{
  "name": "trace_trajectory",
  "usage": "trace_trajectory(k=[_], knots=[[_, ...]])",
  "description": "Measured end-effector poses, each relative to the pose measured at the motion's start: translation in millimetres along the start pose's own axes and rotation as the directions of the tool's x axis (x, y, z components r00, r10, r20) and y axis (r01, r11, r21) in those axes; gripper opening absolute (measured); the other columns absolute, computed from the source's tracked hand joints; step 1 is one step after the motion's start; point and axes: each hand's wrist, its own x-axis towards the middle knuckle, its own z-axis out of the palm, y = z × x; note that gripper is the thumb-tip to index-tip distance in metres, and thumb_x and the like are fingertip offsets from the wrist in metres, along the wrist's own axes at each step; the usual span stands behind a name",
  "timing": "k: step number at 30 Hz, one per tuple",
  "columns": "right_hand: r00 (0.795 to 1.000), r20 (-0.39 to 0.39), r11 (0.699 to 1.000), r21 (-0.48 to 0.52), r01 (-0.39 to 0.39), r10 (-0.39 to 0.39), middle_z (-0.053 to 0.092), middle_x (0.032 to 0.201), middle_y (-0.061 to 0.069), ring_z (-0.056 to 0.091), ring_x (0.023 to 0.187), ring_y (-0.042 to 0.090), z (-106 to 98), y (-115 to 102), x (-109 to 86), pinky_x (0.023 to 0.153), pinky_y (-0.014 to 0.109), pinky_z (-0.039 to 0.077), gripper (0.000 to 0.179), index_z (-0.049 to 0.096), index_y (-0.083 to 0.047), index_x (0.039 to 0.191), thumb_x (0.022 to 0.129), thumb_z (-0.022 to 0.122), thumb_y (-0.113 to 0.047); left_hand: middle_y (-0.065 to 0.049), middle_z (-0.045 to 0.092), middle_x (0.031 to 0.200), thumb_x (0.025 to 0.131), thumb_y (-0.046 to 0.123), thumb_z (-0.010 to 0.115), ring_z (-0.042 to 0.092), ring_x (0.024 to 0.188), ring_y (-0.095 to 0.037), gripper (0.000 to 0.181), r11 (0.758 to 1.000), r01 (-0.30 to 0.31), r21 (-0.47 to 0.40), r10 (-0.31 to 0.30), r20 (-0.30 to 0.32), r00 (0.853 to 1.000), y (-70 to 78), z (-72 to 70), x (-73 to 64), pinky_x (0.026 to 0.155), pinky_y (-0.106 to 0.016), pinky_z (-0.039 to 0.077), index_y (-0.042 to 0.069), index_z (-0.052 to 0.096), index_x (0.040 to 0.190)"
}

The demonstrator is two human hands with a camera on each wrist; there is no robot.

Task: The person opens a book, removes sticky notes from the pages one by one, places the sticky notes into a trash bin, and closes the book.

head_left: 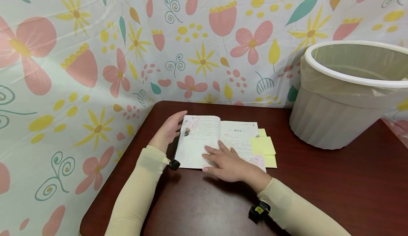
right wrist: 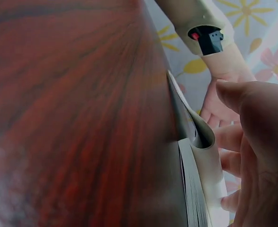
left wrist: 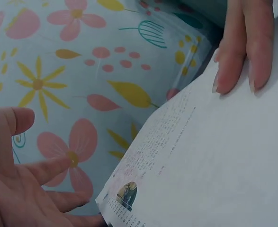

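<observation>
An open book [head_left: 199,147] lies on the table, its left page mostly white with a little text and a small picture near the outer edge. Yellow sticky notes [head_left: 263,145] stick out past its right side. My right hand [head_left: 227,161] rests on the pages near the centre fold, fingers spread. Beside the book's left edge is my left hand [head_left: 170,128], with its fingers loosely extended. In the left wrist view, the left hand's fingers [left wrist: 49,175] reach to the page corner. From the right wrist view, the left page bulges near the spine above the page block [right wrist: 194,184].
The dark red-brown table [head_left: 306,186] stands against a flower-patterned cloth [head_left: 204,62]. At the right is a grey waste bin [head_left: 331,112] with a white rim and a clear liner. Small black cameras are strapped to both wrists.
</observation>
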Motion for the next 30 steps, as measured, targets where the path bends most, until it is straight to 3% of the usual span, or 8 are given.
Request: trace_trajectory(k=[5, 14, 19, 24, 30], knots=[[1.000, 0.029, 1.000, 0.006, 0.004, -0.004, 0.030, 0.170, -0.007, 0.004, 0.160, 0.046, -1, 1, -0.5, 0.115, 0.081, 0.018, 0.063, 0.050, -0.028, 0.154, 0.102, 0.048, -0.064, -0.002, 0.024, 0.172, 0.108, 0.050, 0.044, 0.016, 0.161, -0.034, 0.056, 0.993, -0.020, 0.119, 0.018, 0.018, 1.000, -2.1, 3.6, -1.0, 0.127, -0.062, 0.016, 0.028, 0.038, 0.160], [0.998, 0.065, 0.999, 0.052, 0.017, -0.020, 0.029, 0.171, -0.007, -0.001, 0.160, 0.046, -3, 5, -1.3, 0.112, 0.085, 0.012, 0.060, 0.050, -0.028, 0.154, 0.102, 0.054, -0.057, -0.010, 0.045, 0.161, 0.103, 0.056, 0.051, 0.037, 0.153, -0.032, 0.061, 0.970, -0.011, 0.244, 0.002, 0.034, 0.999, -7.1, 8.5, 3.7, 0.128, -0.063, 0.013, 0.021, 0.047, 0.153], [0.998, 0.064, 0.998, 0.060, 0.019, -0.022, 0.028, 0.171, -0.008, -0.001, 0.160, 0.046, -3, 6, -1.7, 0.112, 0.085, 0.012, 0.059, 0.050, -0.028, 0.154, 0.102, 0.057, -0.053, -0.011, 0.052, 0.155, 0.102, 0.059, 0.050, 0.042, 0.149, -0.033, 0.060, 0.936, -0.024, 0.350, 0.013, 0.034, 0.999, -6.9, 11.4, 0.5, 0.125, -0.065, 0.020, 0.024, 0.050, 0.151], [0.998, 0.061, 0.998, 0.065, 0.023, -0.026, 0.027, 0.171, -0.008, -0.002, 0.160, 0.046, -2, 7, -1.4, 0.112, 0.085, 0.011, 0.059, 0.048, -0.028, 0.155, 0.102, 0.056, -0.053, -0.011, 0.055, 0.152, 0.103, 0.058, 0.050, 0.049, 0.144, -0.031, 0.065, 0.894, -0.117, 0.433, 0.065, 0.133, 0.989, -5.9, 15.5, -3.3, 0.122, -0.059, 0.033, 0.019, 0.046, 0.155], [0.997, 0.062, 0.997, 0.070, 0.043, -0.048, 0.028, 0.171, -0.007, 0.002, 0.159, 0.048, -5, 7, -1.0, 0.112, 0.085, 0.014, 0.057, 0.049, -0.028, 0.155, 0.103, 0.055, -0.051, -0.013, 0.064, 0.144, 0.103, 0.053, 0.054, 0.058, 0.135, -0.031, 0.065, 0.879, -0.195, 0.435, 0.108, 0.216, 0.970, -1.9, 23.2, -6.4, 0.117, -0.057, 0.041, 0.017, 0.045, 0.157]])
